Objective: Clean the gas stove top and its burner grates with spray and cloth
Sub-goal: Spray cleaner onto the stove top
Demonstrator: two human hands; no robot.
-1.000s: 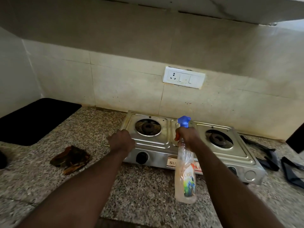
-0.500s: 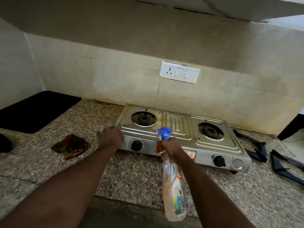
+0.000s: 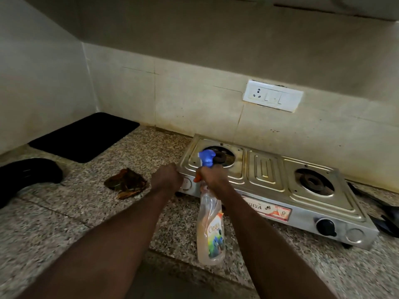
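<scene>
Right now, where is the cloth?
In the head view, the crumpled brown cloth lies on the granite counter, just left of the left hand and the stove, in front of the black mat.

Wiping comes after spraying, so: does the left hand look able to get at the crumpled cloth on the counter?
Probably yes. The left hand sits at the left front corner of the stove, and the cloth lies just to its left on open counter, nothing between. The right hand holds the spray bottle.

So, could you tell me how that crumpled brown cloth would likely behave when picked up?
The crumpled brown cloth looks floppy, lying in soft folds. Probably light, unlikely to roll, slumped low on the speckled granite counter.
</scene>
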